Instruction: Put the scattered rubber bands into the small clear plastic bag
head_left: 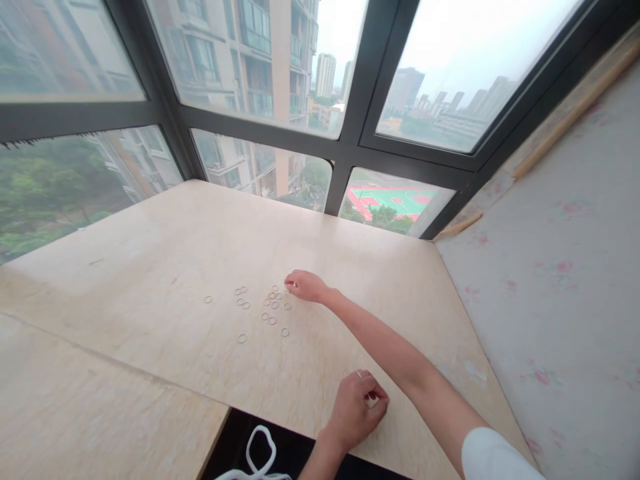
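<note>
Left hand (356, 407), grip pressed together; right hand (304, 285) beside thin rings (273, 295), cannot tell its grip

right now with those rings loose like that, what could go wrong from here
1. The rings lie loose and close together, so the right hand, right beside them, might scatter some with a careless brush.
2. The left hand is near the counter edge; a ring let go there could drop into the dark area by the white cord and be hard to spot.
</note>
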A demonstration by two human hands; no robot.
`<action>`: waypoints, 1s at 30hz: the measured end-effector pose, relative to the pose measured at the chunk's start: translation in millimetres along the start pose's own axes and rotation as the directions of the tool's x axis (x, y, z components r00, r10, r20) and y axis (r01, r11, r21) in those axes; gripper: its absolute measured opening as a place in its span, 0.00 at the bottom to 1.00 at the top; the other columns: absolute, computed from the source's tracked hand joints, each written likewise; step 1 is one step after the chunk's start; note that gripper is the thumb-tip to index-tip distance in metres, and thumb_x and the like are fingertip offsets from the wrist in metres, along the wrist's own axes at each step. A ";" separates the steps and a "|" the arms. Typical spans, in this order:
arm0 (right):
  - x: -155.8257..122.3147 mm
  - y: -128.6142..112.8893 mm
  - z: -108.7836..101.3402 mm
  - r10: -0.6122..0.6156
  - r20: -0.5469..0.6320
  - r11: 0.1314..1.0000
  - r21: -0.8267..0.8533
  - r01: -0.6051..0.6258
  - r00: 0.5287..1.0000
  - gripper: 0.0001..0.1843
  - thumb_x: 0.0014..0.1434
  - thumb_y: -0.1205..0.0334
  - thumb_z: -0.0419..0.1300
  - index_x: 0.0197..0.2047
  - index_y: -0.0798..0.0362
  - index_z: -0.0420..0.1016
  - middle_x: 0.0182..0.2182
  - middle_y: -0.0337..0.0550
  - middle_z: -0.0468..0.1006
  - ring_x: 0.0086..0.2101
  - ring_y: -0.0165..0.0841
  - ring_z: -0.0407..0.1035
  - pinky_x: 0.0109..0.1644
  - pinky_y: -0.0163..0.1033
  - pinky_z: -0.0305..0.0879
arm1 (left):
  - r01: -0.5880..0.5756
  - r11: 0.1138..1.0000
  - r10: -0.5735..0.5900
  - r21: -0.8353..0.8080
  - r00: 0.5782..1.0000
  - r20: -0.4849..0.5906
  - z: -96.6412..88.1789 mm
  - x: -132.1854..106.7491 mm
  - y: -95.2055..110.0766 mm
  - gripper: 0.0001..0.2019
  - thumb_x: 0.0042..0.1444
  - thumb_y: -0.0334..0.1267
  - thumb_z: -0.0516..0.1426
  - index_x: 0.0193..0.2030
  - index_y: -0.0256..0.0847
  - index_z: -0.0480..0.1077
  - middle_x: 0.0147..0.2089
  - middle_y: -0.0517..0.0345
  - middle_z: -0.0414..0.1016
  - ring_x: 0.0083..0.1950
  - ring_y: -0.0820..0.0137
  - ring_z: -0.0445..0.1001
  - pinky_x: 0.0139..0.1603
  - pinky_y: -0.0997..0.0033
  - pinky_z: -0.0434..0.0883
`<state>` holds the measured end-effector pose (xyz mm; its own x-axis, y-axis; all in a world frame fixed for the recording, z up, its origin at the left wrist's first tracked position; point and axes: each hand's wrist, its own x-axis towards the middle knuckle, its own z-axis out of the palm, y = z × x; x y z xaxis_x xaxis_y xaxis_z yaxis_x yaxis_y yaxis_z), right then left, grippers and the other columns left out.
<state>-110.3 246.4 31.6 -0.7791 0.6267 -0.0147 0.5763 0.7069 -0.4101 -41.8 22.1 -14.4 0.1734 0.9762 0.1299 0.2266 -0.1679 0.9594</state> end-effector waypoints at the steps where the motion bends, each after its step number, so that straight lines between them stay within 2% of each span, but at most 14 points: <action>1: 9.0 -1.1 -0.3 0.011 0.040 0.999 -0.040 -0.010 0.999 0.09 0.61 0.65 0.55 0.38 0.53 0.77 0.40 0.46 0.77 0.41 0.36 0.70 0.42 0.37 0.62 | 0.005 1.000 -0.005 -0.001 1.000 0.002 -0.1 -0.6 -0.1 0.06 0.45 0.26 0.56 0.26 0.39 0.72 0.28 0.57 0.73 0.31 0.71 0.69 0.33 0.73 0.64; 5: 35.4 -3.7 -5.4 0.097 0.200 0.981 -0.182 -0.061 0.975 0.06 0.60 0.62 0.60 0.37 0.55 0.77 0.40 0.46 0.77 0.43 0.39 0.71 0.44 0.42 0.65 | 0.010 1.000 -0.009 0.006 1.000 -0.001 -1.3 -2.4 0.4 0.05 0.44 0.26 0.56 0.26 0.39 0.71 0.27 0.59 0.72 0.31 0.72 0.68 0.33 0.73 0.63; 10: 51.2 -4.6 -10.6 0.201 0.327 0.955 -0.277 -0.110 0.923 0.11 0.62 0.57 0.60 0.42 0.57 0.74 0.41 0.44 0.76 0.41 0.35 0.72 0.46 0.46 0.69 | 0.018 1.000 -0.018 0.000 1.000 -0.014 -3.4 -2.2 1.8 0.05 0.45 0.27 0.56 0.26 0.39 0.71 0.27 0.59 0.72 0.30 0.73 0.67 0.33 0.73 0.62; 14: 53.4 -3.7 -11.1 0.200 0.367 0.963 -0.242 -0.114 0.908 0.10 0.62 0.57 0.60 0.39 0.57 0.74 0.37 0.42 0.77 0.37 0.33 0.73 0.43 0.44 0.70 | 0.022 1.000 -0.022 -0.004 1.000 -0.017 -4.3 -1.8 1.6 0.05 0.46 0.27 0.55 0.26 0.39 0.70 0.28 0.57 0.72 0.31 0.71 0.68 0.33 0.72 0.62; 17: 46.9 -0.4 -13.3 0.149 0.358 0.985 -0.135 -0.107 0.922 0.08 0.58 0.61 0.63 0.33 0.57 0.75 0.31 0.39 0.77 0.32 0.31 0.72 0.38 0.39 0.69 | 0.022 1.000 -0.022 -0.003 1.000 -0.018 -4.0 -1.8 0.2 0.05 0.47 0.27 0.55 0.27 0.39 0.70 0.28 0.57 0.72 0.31 0.71 0.68 0.34 0.71 0.63; 20: 31.7 5.3 -17.9 0.099 0.289 0.994 0.013 -0.107 0.952 0.02 0.52 0.68 0.62 0.30 0.58 0.76 0.27 0.38 0.77 0.30 0.29 0.70 0.32 0.32 0.63 | 0.020 1.000 -0.020 -0.007 1.000 -0.023 -3.9 -1.7 -1.0 0.04 0.48 0.28 0.55 0.28 0.39 0.70 0.28 0.58 0.71 0.30 0.72 0.67 0.34 0.71 0.63; 24: -1.6 15.6 -27.0 0.091 0.176 0.974 0.189 -0.124 0.980 0.05 0.49 0.69 0.58 0.30 0.58 0.76 0.27 0.37 0.76 0.29 0.27 0.68 0.30 0.29 0.60 | 0.020 1.000 -0.020 -0.013 1.000 -0.015 -5.3 -1.2 -1.1 0.05 0.49 0.28 0.54 0.29 0.39 0.70 0.29 0.57 0.71 0.31 0.71 0.67 0.34 0.72 0.63; 30: -83.4 34.7 -50.3 0.187 0.034 0.927 0.325 -0.188 0.982 0.05 0.48 0.67 0.56 0.30 0.57 0.72 0.26 0.37 0.74 0.27 0.26 0.66 0.30 0.30 0.60 | 0.006 1.000 -0.006 -0.014 1.000 -0.005 -6.5 0.3 -0.9 0.04 0.47 0.27 0.54 0.28 0.39 0.68 0.28 0.59 0.70 0.31 0.71 0.67 0.34 0.72 0.63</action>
<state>-13.0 235.1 64.6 -0.6653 0.7364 -0.1227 0.6007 0.4305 -0.6737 -48.1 23.4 -13.7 0.1678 0.9778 0.1257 0.2142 -0.1606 0.9635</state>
